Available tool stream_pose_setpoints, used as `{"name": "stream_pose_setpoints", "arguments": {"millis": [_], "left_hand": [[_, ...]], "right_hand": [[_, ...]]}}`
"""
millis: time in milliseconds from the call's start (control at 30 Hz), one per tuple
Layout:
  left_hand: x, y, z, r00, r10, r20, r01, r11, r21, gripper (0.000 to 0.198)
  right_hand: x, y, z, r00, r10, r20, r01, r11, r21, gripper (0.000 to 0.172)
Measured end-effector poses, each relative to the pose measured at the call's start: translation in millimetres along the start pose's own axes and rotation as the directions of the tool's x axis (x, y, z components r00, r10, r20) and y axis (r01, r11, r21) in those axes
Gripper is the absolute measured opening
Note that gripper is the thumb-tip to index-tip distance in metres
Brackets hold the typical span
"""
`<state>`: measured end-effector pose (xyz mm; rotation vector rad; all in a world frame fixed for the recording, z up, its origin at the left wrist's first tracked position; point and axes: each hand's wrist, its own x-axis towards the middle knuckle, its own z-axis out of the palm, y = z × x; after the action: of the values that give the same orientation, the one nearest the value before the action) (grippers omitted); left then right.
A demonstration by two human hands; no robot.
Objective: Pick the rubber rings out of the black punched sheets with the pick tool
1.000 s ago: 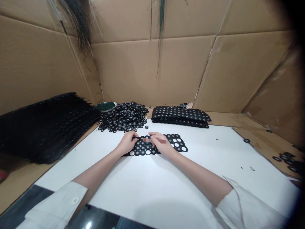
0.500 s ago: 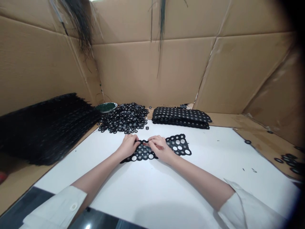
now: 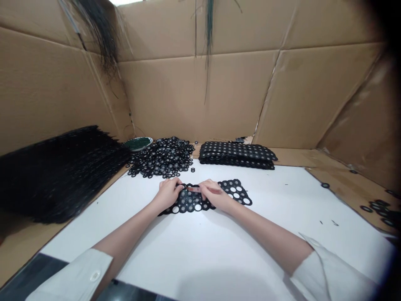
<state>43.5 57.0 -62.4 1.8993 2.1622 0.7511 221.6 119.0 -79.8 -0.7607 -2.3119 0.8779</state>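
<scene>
A black perforated sheet [image 3: 235,192] with round holes lies on the white table surface [image 3: 219,251]. My left hand [image 3: 168,193] rests on the sheet's left end with its fingers curled and pressing down on it. My right hand [image 3: 213,194] lies over the middle of the sheet, fingers pinched on a small piece that I cannot make out. The two hands almost touch above the sheet. White sleeves cover both forearms near the bottom of the view.
A heap of loose black rings [image 3: 163,156] lies behind the hands, next to a small green dish [image 3: 138,143]. A stack of perforated sheets [image 3: 236,154] sits at the back, a larger black stack [image 3: 56,167] at the left. Cardboard walls [image 3: 194,96] enclose everything; stray rings [image 3: 376,207] lie at the right.
The sheet has shifted slightly under both hands, its right end turning a little. Both hands stay on it, close together, with small finger movements.
</scene>
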Motion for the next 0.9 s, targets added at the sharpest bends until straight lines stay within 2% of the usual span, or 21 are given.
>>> {"name": "stream_pose_setpoints", "arguments": {"millis": [200,333,467,567,733,800,900], "left_hand": [[5.9,-9.8,0.8,1.0,0.013,0.013,-0.012,0.995,-0.104,0.015],[11.1,-17.9,3.1,0.999,0.021,0.031,-0.015,0.984,-0.177,0.016],[12.9,-24.3,2.9,0.995,0.024,0.101,0.002,0.969,-0.245,0.019],[6.7,-19.3,0.8,0.984,-0.001,0.181,0.052,0.96,-0.274,0.031],[-12.8,6.1,3.2,0.977,-0.205,0.06,0.213,0.952,-0.219,0.042],[-18.3,12.7,5.3,0.973,-0.228,0.044,0.232,0.945,-0.232,0.042],[-19.3,11.8,5.5,0.972,-0.226,0.063,0.234,0.932,-0.277,0.041]], "right_hand": [[1.3,6.9,-9.0,0.998,0.062,0.02,-0.065,0.979,0.193,0.038],[0.4,1.6,-10.5,0.997,0.064,0.04,-0.072,0.971,0.23,0.038],[-3.3,-7.5,-12.7,0.995,0.091,0.05,-0.097,0.985,0.146,0.037],[-5.7,-9.9,-10.0,0.996,0.081,0.045,-0.085,0.993,0.079,0.039],[-7.9,-5.8,7.8,0.999,-0.025,-0.044,0.021,0.997,-0.075,0.036],[-8.6,-6.0,14.7,0.997,-0.045,-0.069,0.035,0.99,-0.139,0.034],[-9.1,-8.2,19.0,0.995,-0.052,-0.083,0.038,0.984,-0.171,0.033]]}}
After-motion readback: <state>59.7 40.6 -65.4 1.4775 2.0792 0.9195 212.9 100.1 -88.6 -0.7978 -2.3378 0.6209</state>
